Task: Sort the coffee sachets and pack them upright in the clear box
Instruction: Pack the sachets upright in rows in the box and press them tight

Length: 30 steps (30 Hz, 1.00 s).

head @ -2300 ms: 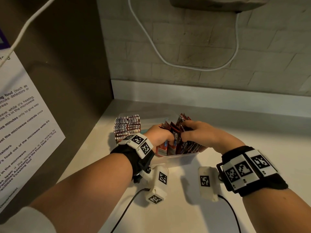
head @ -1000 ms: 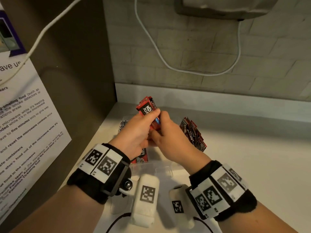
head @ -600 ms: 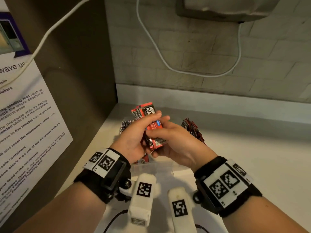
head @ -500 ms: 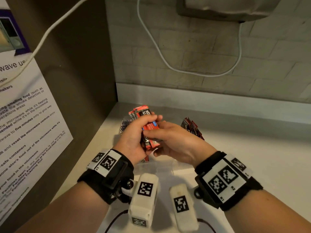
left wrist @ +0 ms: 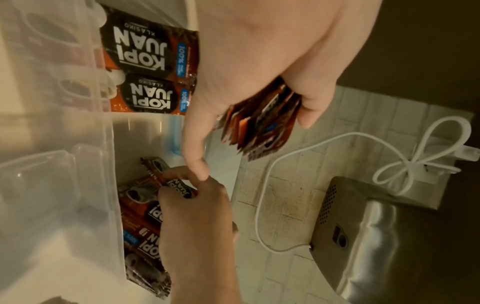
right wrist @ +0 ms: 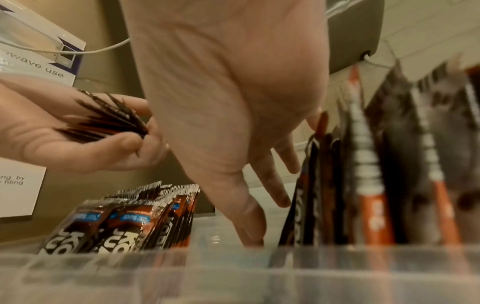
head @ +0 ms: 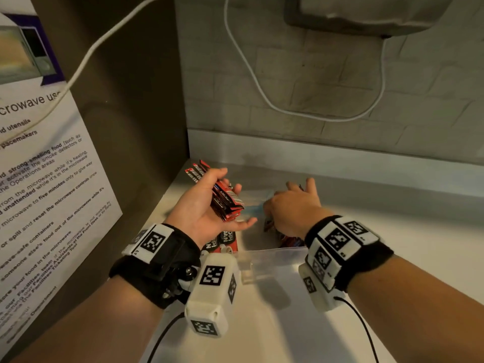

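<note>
My left hand (head: 230,203) is raised over the box's left side, palm up, and grips a bundle of red-brown coffee sachets (head: 222,195); the same bundle of sachets (left wrist: 259,127) fans out between its thumb and fingers. The clear box (head: 275,254) stands on the white counter below both hands. One row of sachets (right wrist: 145,222) leans at the box's left end, another row of sachets (right wrist: 363,174) stands at its right. My right hand (right wrist: 270,218) reaches down into the gap between them, its fingers spread and fairly straight against the right row. It holds nothing that I can see.
A dark cabinet side with a microwave notice (head: 52,179) walls off the left. A tiled wall (head: 340,87) with a white cable (head: 262,87) and a metal dispenser (head: 366,11) closes the back. White counter (head: 419,244) extends to the right.
Both hands held the sachet bundle together above the box. My right hand has let go and dropped into the box's right side; my left hand keeps the bundle and has shifted left.
</note>
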Each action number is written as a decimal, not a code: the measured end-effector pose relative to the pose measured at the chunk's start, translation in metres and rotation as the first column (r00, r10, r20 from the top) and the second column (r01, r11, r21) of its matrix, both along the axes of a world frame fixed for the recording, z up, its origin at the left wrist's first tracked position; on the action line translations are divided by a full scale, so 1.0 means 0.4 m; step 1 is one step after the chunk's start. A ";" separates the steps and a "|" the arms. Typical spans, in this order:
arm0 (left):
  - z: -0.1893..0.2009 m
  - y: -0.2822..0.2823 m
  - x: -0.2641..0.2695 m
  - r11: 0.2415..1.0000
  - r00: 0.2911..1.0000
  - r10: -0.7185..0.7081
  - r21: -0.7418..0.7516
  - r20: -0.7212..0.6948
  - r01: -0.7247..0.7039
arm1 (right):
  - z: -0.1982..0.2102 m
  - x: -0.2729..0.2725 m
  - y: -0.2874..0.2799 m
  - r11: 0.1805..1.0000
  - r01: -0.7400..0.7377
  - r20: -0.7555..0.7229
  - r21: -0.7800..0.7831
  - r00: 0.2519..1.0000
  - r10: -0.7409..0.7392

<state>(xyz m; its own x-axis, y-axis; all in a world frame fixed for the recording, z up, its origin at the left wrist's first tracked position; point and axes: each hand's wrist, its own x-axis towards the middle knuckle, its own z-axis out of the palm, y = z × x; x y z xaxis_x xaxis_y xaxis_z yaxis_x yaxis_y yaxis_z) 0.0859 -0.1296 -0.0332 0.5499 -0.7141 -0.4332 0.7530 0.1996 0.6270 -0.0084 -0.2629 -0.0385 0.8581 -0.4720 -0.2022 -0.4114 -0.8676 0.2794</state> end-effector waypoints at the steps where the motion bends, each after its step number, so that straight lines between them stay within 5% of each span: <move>1: -0.002 -0.001 -0.002 1.000 1.000 -0.013 -0.001 0.004 0.013 | -0.003 0.002 0.005 1.000 -0.001 -0.023 -0.012 1.000 0.000; 9: 0.002 0.003 -0.010 0.998 0.999 -0.050 -0.022 0.006 0.050 | -0.008 -0.027 0.034 0.983 -0.143 -0.162 -0.114 0.979 0.123; 16: -0.004 0.002 -0.017 1.000 1.000 -0.025 -0.008 -0.010 0.025 | -0.028 -0.029 0.029 0.993 -0.064 -0.291 -0.096 0.956 0.033; 21: -0.017 0.003 -0.010 1.000 0.999 -0.025 -0.003 -0.026 0.025 | -0.023 -0.044 0.025 0.991 -0.080 -0.254 -0.109 0.966 0.050; 24: -0.028 0.003 -0.005 1.000 1.000 0.004 -0.011 -0.019 -0.005 | 0.003 -0.071 0.027 0.986 -0.108 -0.142 -0.124 0.986 0.090; 27: -0.038 0.004 -0.001 1.000 1.000 0.011 -0.008 0.027 -0.011 | 0.035 -0.097 0.007 0.990 -0.110 0.180 -0.087 0.976 0.125; 30: -0.041 -0.002 -0.012 1.000 0.999 -0.014 0.005 0.052 0.014 | 0.069 -0.106 -0.004 0.969 -0.191 0.670 0.155 0.741 0.039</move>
<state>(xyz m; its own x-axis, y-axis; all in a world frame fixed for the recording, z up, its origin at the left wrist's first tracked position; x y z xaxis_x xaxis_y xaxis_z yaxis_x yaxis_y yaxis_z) 0.0810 -0.1303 -0.0497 0.5615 -0.7201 -0.4076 0.7222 0.1859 0.6663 -0.0510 -0.2647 -0.0107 0.8563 -0.3753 0.3549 -0.3194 -0.9247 -0.2072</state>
